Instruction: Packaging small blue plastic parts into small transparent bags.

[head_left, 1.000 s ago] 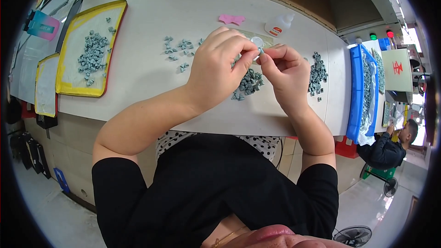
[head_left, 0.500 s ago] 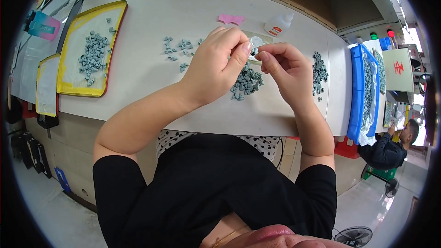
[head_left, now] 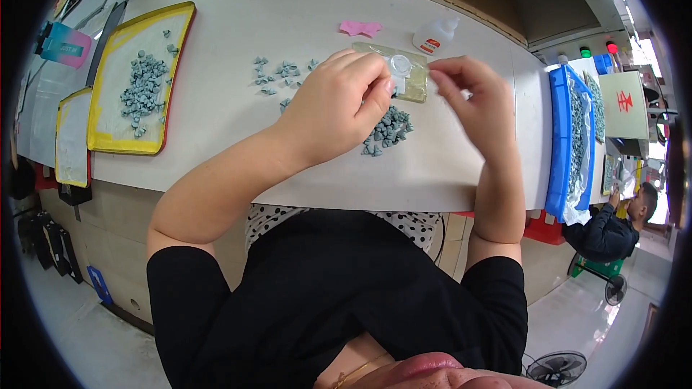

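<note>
My left hand (head_left: pixel 342 97) is closed in a pinch above the white table. A small grey-green angular piece (head_left: pixel 395 92) shows at its thumb and fingertip, mostly covered by them. Below the fingertips lies a pile of similar grey-green pieces (head_left: pixel 391 128). My right hand (head_left: pixel 479 104) is apart from the left, over the table to the right, its thumb and finger smeared by motion; whether anything is between them is unclear. Beyond the hands, a small round clear dish (head_left: pixel 400 65) rests on a flat yellowish-green pad (head_left: pixel 413 88). Loose grey-green pieces (head_left: pixel 287 70) lie left of my left hand.
A yellow-rimmed tray (head_left: pixel 108 130) with more pieces stands at left, beside a smaller tray (head_left: pixel 72 148). A white bottle (head_left: pixel 435 34) and pink item (head_left: pixel 360 28) sit at the back. A blue crate (head_left: pixel 558 144) is at right, with a co-worker (head_left: pixel 609 234) beyond.
My right hand has drawn away from the left hand, to the right. It now covers the pieces on the right. The left hand stays nearly in place, and more of the pad shows.
</note>
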Motion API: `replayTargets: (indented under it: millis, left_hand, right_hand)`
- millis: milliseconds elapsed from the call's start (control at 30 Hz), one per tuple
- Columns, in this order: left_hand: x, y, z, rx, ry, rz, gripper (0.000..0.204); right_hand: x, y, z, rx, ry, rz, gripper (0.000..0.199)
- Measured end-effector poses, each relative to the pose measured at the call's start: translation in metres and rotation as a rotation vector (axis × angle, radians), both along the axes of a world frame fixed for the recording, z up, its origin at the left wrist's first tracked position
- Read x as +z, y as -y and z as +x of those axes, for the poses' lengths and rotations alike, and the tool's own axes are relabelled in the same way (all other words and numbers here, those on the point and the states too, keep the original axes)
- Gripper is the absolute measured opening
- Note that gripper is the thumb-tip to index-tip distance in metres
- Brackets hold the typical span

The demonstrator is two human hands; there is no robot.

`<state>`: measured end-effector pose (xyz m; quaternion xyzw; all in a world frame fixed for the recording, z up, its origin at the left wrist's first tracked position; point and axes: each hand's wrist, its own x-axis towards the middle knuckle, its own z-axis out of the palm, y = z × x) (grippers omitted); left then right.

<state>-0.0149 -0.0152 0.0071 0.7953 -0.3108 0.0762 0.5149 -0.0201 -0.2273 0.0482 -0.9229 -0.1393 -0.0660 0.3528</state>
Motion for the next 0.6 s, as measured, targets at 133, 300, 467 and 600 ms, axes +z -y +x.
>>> replayTargets:
  millis: [133, 300, 467, 600]
  left_hand:
    - [0.000, -0.001, -0.006, -0.025, 0.072, 0.241, 0.018]
    - [0.003, -0.004, -0.005, 0.058, -0.124, 0.414, 0.014]
    - [-0.014, -0.028, 0.018, 0.432, 0.219, 0.538, 0.005]
    - [-0.016, -0.039, 0.022, 0.471, 0.238, 0.736, 0.005]
  right_hand:
    - [0.001, 0.049, 0.019, -0.196, -0.069, -0.303, 0.014]
    - [-0.009, 0.069, 0.025, -0.306, -0.270, -0.433, 0.015]
    - [-0.015, 0.066, 0.028, -0.276, -0.298, -0.453, 0.015]
    - [-0.015, 0.063, 0.028, -0.262, -0.317, -0.445, 0.016]
